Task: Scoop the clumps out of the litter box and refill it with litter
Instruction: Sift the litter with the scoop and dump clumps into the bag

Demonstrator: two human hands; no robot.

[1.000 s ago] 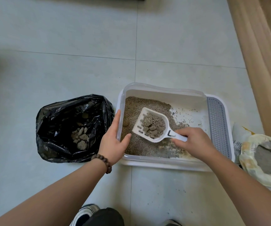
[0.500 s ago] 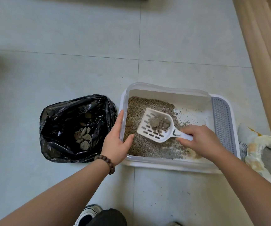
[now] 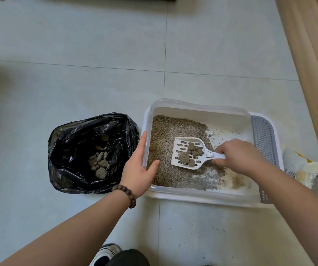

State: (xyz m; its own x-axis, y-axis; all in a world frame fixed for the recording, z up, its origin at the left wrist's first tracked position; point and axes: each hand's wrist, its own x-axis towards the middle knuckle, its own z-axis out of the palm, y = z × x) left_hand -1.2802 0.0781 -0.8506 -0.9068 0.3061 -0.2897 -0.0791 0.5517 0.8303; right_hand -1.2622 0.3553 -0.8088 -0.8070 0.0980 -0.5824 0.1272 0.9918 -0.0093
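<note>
While the right hand gripped the scoop over the litter box, left hand clasping its nine-o'clock wall, clumps sat loose; tilting toward the black bag at nine o'clock could spill them onto the floor.

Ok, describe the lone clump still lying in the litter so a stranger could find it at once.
Start at the white litter box on the tiled floor, right of the black bag. Go to its left wall, which the left hand grips. The lone clump lies on the litter just beyond the thumb: a brownish ball, not in the scoop like the grey ones.
</note>
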